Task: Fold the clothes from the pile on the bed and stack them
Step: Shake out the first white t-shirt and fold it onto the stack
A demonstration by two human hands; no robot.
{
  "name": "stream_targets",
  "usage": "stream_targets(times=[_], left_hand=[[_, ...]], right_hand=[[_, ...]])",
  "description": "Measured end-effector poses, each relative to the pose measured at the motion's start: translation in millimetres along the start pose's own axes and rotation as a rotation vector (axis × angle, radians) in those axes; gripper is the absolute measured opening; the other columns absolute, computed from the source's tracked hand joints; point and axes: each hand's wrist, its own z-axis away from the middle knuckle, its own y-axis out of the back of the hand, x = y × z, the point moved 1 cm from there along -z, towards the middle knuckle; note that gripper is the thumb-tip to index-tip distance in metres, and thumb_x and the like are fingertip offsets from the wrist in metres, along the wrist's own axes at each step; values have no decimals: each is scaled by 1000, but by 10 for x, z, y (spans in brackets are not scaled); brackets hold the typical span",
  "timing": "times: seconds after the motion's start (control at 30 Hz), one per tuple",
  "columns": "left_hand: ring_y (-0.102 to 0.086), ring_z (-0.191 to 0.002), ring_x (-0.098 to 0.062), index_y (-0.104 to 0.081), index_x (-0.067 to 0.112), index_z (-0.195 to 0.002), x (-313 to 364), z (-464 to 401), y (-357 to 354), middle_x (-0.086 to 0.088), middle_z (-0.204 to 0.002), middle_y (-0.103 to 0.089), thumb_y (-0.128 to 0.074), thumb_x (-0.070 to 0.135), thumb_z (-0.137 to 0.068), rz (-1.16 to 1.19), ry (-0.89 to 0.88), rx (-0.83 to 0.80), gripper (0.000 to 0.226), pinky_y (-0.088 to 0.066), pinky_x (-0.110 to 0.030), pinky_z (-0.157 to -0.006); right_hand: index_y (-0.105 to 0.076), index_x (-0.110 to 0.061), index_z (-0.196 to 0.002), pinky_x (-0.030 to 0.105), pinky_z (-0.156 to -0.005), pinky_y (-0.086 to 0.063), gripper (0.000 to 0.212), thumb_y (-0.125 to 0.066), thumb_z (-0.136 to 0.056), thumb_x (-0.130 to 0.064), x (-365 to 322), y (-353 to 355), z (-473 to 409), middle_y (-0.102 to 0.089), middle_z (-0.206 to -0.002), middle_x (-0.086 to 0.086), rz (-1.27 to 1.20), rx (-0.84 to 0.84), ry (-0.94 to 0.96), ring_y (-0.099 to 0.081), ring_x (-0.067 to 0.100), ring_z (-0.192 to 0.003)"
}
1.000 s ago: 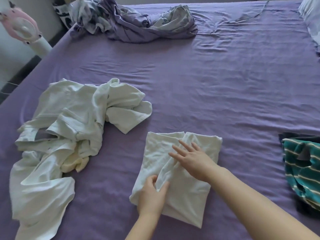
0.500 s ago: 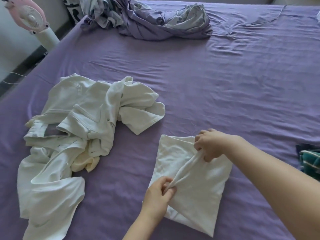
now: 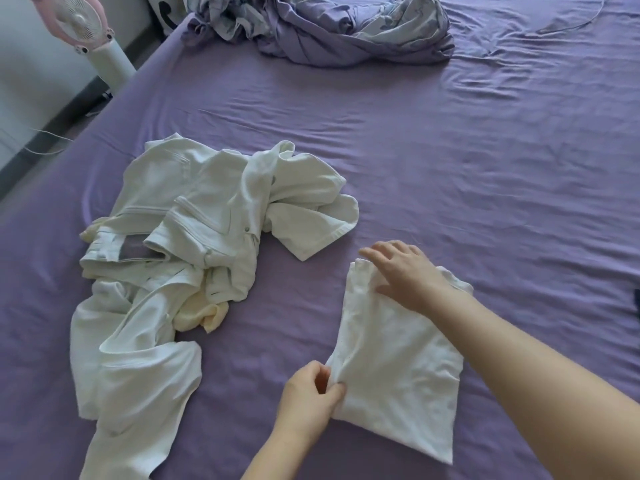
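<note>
A folded white garment lies flat on the purple bed sheet near the front. My left hand pinches its near left edge between thumb and fingers. My right hand lies flat with straight fingers on the garment's far edge, pressing it down. To the left sprawls a pile of unfolded white clothes, with a pale yellow piece showing underneath.
A crumpled lilac and grey bundle of bedding lies at the far side of the bed. A pink and white fan stands beyond the bed's left edge. A dark item peeks in at the right border.
My right hand let go of the raised fold it was pinching and now lies flat on the garment's far edge. The fold has been laid over to the left. The view shifted left.
</note>
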Motion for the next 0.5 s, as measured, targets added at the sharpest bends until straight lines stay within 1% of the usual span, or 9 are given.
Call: stream_targets(times=[0.07, 0.1, 0.13, 0.2, 0.27, 0.33, 0.4, 0.43, 0.5], left_hand=[[-52, -90, -13, -54, 26, -81, 15, -25, 10, 7, -90, -54, -66, 29, -76, -129, -43, 62, 13, -43, -25, -80], [-50, -98, -15, -55, 27, -89, 41, -48, 8, 6, -96, -52, -66, 28, -76, -130, -47, 63, 17, -42, -26, -87], [-49, -104, -16, -56, 26, -101, 84, -79, 1, 6, -103, -50, -66, 29, -77, -95, -37, 43, 27, -42, -28, -93], [-47, -114, -15, -49, 22, -124, 195, -160, -28, 7, -114, -46, -68, 36, -78, -10, -4, -3, 52, -40, -31, -100], [-47, -119, -17, -40, 20, -136, 327, -272, -70, 3, -123, -45, -69, 47, -77, -15, 16, -15, 72, -40, -34, -102], [-47, -122, -21, -35, 19, -142, 459, -397, -120, -3, -132, -44, -68, 56, -74, -53, 32, -27, 84, -41, -37, -102], [-47, -123, -23, -34, 17, -142, 575, -506, -168, -5, -136, -44, -67, 61, -72, -46, 73, -67, 89, -42, -36, -101], [-48, -123, -23, -35, 16, -139, 622, -538, -190, -4, -135, -47, -68, 62, -71, -44, 93, -87, 89, -42, -36, -100], [-51, -118, -23, -41, 15, -126, 701, -551, -237, 0, -125, -54, -66, 62, -72, -103, 102, -114, 76, -43, -39, -98]], right_hand=[[-14, -28, -148, 35, -111, -19, 79, -61, -86, -39, 22, -126, 182, -20, -155, 1, -85, 43, -218, -17, 20, -142], [-12, -28, -149, 37, -113, -17, 81, -62, -86, -39, 32, -207, 329, -15, -156, 2, -148, 73, -321, -12, 21, -143], [-12, -27, -149, 39, -114, -16, 82, -63, -85, -38, 37, -299, 509, -12, -157, 4, -226, 110, -417, -9, 23, -144], [-14, -24, -149, 42, -113, -17, 84, -65, -84, -35, 23, -499, 913, -8, -158, 7, -405, 176, -600, -9, 26, -144], [-16, -18, -149, 44, -111, -20, 86, -68, -82, -34, -19, -680, 1263, -13, -157, 11, -580, 239, -768, -16, 30, -142], [-17, -15, -149, 43, -110, -26, 87, -69, -81, -33, -81, -798, 1466, -25, -153, 11, -715, 283, -859, -25, 29, -138], [-15, -19, -149, 43, -102, -35, 87, -68, -82, -34, -138, -845, 1528, -33, -149, 7, -801, 306, -885, -34, 26, -133], [-14, -22, -149, 42, -97, -38, 85, -66, -83, -35, -161, -845, 1533, -36, -146, 6, -819, 314, -883, -38, 26, -130], [-15, -28, -149, 40, -91, -41, 76, -60, -88, -34, -196, -835, 1529, -38, -144, 3, -829, 321, -845, -43, 22, -125]])
